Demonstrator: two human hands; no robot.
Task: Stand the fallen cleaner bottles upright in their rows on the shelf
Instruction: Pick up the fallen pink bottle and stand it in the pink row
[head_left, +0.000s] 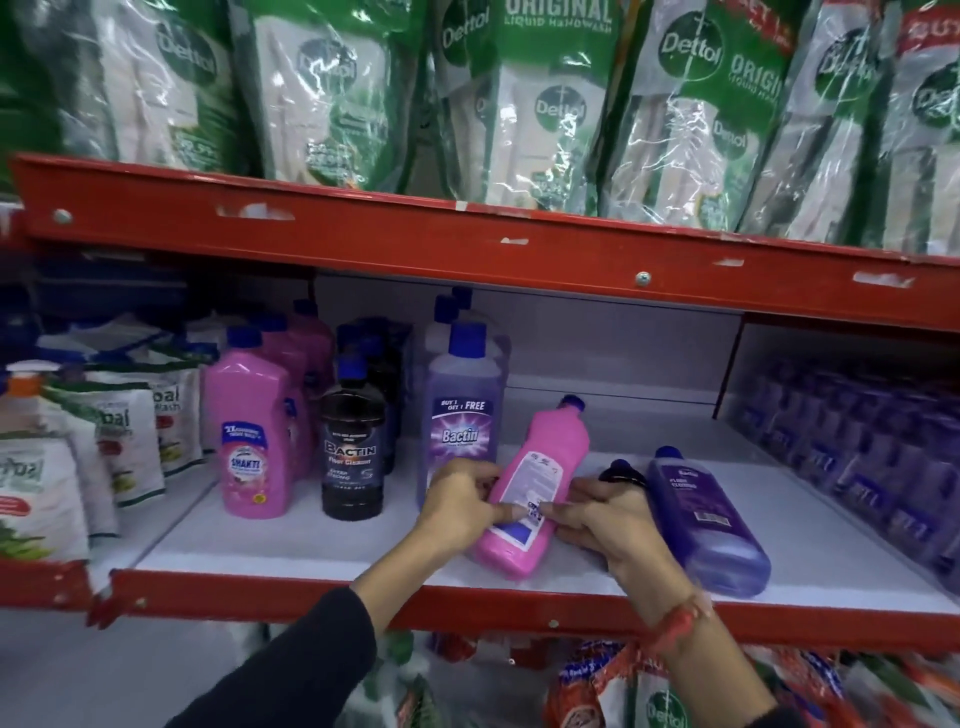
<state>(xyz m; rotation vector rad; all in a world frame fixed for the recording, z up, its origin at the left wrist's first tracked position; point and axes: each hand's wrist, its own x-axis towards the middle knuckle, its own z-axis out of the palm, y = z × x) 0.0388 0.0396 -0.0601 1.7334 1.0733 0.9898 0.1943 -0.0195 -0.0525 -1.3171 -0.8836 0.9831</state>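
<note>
A pink cleaner bottle (540, 467) lies tilted on the white shelf (322, 540), cap pointing to the back. My left hand (462, 506) grips its left side and my right hand (605, 519) grips its right side near the base. To the right a purple bottle (701, 519) lies flat on its back. A dark bottle (621, 475) lies between them, mostly hidden behind my right hand. Standing rows are on the left: pink (252, 441), black (353, 452) and purple (462, 410) bottles.
The red shelf lip (291, 595) runs along the front. The red upper shelf beam (467, 244) hangs low above, loaded with green refill pouches (545, 104). Pouches (119, 436) crowd the left side; wrapped purple packs (857, 457) fill the right.
</note>
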